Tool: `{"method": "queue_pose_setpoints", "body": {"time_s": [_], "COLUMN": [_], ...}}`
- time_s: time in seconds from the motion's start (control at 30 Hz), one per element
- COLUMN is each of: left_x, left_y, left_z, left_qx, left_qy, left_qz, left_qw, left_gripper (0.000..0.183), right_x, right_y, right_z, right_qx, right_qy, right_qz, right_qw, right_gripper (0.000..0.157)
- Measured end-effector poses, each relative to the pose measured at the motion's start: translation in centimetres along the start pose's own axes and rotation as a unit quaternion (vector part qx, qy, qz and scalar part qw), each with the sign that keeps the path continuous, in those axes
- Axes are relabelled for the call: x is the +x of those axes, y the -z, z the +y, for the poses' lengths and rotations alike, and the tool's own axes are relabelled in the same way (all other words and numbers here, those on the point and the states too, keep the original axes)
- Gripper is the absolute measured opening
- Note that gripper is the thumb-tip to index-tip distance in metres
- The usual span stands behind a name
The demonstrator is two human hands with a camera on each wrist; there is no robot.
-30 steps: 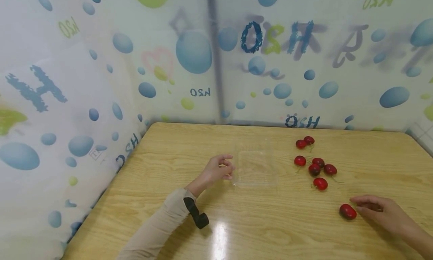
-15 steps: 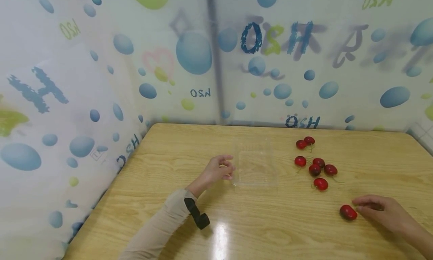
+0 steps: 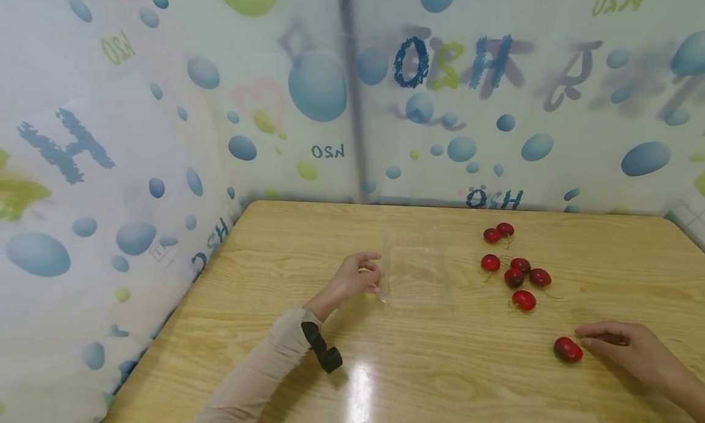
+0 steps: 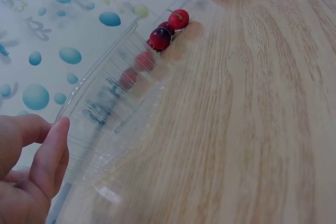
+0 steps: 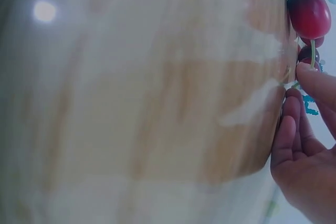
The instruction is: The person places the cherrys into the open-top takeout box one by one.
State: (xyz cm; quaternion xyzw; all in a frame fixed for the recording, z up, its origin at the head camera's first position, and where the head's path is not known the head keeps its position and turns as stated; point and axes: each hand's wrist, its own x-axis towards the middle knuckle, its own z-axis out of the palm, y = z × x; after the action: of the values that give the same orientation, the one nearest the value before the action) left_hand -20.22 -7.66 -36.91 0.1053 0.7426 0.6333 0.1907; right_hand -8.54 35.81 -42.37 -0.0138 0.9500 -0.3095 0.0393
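Observation:
A clear plastic container (image 3: 418, 275) stands open near the table's middle. My left hand (image 3: 348, 279) is at its left side; in the left wrist view, thumb and finger (image 4: 50, 150) pinch the container's rim (image 4: 79, 90). Near the front right, my right hand (image 3: 630, 349) holds one dark red cherry (image 3: 568, 349). The right wrist view has this cherry (image 5: 310, 13) beyond the fingertips, with its green stem (image 5: 313, 51) running down to the thumb and fingers. Several more cherries (image 3: 514, 277) lie between the container and my right hand, towards the back.
The wood-grain table (image 3: 440, 362) has a back edge against a curtain (image 3: 264, 92) printed with blue drops and letters. Another stretch of that sheet hangs at the left. A black strap with a small block (image 3: 322, 349) sits on my left wrist over a beige sleeve (image 3: 259, 368).
The head view shifts slightly. My right hand and its cherry have come a tiny bit nearer; the left hand, the container and the other cherries have not moved.

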Motion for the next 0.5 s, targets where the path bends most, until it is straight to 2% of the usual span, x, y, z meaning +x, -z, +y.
{"method": "queue_pose_setpoints", "body": {"time_s": [0.1,0.33,0.5], "left_x": [-0.05,-0.21,-0.2], "left_y": [0.0,0.02,0.06], "left_z": [0.1,0.28,0.23], "left_qx": [0.001,-0.001,0.0], "left_qy": [0.001,0.001,0.001], "left_qz": [-0.003,-0.005,-0.006], "left_qw": [1.0,1.0,1.0], "left_gripper": [0.046,0.046,0.046], "right_x": [-0.03,-0.22,-0.24], "right_y": [0.03,-0.24,-0.27], "right_z": [-0.02,0.2,0.21], "right_qx": [0.002,0.014,0.021], "right_qy": [-0.003,0.03,0.037], "right_qz": [0.0,0.026,0.026], "right_qw": [1.0,0.999,0.999], "right_gripper": [0.023,0.016,0.016]}}
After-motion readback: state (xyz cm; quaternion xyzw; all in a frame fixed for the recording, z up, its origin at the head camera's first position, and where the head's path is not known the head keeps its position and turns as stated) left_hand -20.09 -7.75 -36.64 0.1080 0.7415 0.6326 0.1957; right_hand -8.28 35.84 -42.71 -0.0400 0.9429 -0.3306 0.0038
